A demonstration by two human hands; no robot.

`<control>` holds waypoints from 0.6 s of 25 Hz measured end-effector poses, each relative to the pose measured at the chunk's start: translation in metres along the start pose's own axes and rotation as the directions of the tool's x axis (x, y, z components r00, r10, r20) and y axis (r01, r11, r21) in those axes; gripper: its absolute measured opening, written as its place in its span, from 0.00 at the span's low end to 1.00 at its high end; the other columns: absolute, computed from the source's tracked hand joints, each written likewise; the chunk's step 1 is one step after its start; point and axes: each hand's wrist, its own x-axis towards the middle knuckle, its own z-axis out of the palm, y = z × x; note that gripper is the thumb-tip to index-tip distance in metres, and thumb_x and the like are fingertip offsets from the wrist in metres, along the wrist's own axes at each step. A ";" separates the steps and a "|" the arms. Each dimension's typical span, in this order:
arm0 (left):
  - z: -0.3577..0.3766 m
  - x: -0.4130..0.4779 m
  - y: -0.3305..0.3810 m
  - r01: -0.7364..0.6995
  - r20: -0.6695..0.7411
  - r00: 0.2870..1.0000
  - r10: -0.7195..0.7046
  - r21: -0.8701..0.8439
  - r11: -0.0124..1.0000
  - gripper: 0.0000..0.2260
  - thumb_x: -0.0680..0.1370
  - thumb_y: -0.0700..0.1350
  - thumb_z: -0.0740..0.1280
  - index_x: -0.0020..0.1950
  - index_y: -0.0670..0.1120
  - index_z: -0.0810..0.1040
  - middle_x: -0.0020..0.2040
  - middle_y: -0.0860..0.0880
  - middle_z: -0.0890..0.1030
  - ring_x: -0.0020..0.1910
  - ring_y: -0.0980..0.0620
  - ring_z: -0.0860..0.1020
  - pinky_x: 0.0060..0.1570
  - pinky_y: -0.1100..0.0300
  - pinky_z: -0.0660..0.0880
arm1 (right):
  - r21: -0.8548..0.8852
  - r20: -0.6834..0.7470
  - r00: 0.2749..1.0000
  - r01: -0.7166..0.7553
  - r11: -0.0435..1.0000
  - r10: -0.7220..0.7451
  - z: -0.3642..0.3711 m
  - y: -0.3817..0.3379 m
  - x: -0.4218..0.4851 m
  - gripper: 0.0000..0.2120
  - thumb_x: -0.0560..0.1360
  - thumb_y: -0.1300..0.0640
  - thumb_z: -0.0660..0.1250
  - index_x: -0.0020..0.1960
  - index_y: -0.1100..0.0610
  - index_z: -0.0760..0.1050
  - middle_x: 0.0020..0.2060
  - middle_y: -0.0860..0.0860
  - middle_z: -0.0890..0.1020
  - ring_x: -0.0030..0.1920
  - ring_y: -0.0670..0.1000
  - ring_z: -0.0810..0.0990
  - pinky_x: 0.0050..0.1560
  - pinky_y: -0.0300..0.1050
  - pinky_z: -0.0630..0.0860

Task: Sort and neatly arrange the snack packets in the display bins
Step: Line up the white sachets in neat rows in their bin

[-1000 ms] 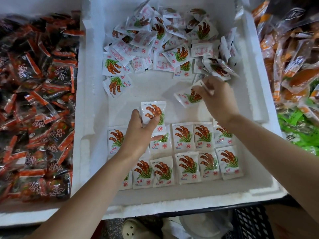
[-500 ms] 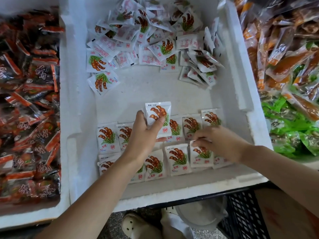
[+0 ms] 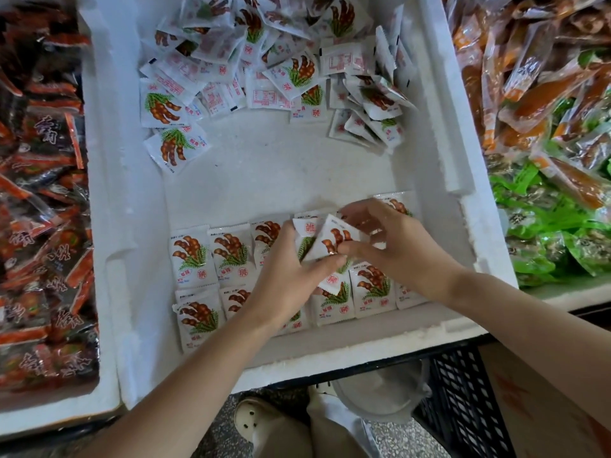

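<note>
Two neat rows (image 3: 211, 256) of packets fill near end of foam bin (image 3: 330, 361); loose pile (image 3: 264, 61) sits at far end; left hand (image 3: 287, 276) grips upside-down packet (image 3: 306, 228), right hand (image 3: 393, 246) pinches tilted packet (image 3: 332, 238), likely squaring it for row.

Our forearms angle inward; our left hand (image 3: 291, 276) and right hand (image 3: 396, 246) meet, fingers curled, pinching tamarind snack packets (image 3: 334, 239).

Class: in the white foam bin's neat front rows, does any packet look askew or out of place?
Yes. One tilted packet, gripped between the left hand and right hand, crosses the straight rows. The near-left corner packet also sits slightly crooked.
</note>
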 end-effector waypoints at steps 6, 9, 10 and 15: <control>0.008 -0.005 -0.005 0.009 0.033 0.999 -0.006 -0.089 0.996 0.07 0.82 0.47 0.57 0.57 0.45 0.69 0.47 0.53 0.79 0.43 0.63 0.80 0.35 0.67 0.76 | 0.234 -0.028 0.993 -0.101 0.967 0.111 -0.015 -0.009 -0.001 0.07 0.70 0.59 0.72 0.45 0.48 0.79 0.35 0.43 0.84 0.38 0.40 0.82 0.39 0.32 0.77; 0.008 -0.004 -0.006 -0.014 -0.007 1.000 0.013 -0.047 0.999 0.09 0.83 0.46 0.53 0.57 0.42 0.69 0.48 0.46 0.78 0.41 0.61 0.77 0.35 0.71 0.75 | 0.163 -0.094 0.988 -0.105 0.981 0.121 -0.040 -0.010 -0.006 0.07 0.71 0.61 0.71 0.40 0.50 0.78 0.31 0.40 0.82 0.36 0.36 0.81 0.37 0.26 0.74; 0.007 -0.005 -0.007 -0.024 -0.014 1.000 0.024 -0.036 0.999 0.09 0.83 0.45 0.55 0.58 0.42 0.68 0.51 0.43 0.77 0.43 0.60 0.76 0.34 0.73 0.74 | 0.063 -0.138 0.985 -0.091 0.994 0.099 -0.050 -0.010 -0.009 0.06 0.71 0.61 0.70 0.40 0.51 0.77 0.32 0.39 0.81 0.36 0.34 0.80 0.38 0.24 0.72; 0.003 -0.007 -0.013 -0.068 -0.001 0.998 0.068 0.028 0.997 0.13 0.79 0.40 0.64 0.62 0.48 0.70 0.57 0.57 0.77 0.49 0.65 0.76 0.35 0.73 0.74 | -0.555 -0.031 0.995 -0.099 0.826 0.099 -0.063 0.002 -0.020 0.04 0.77 0.56 0.65 0.52 0.52 0.76 0.44 0.48 0.81 0.45 0.50 0.81 0.47 0.43 0.77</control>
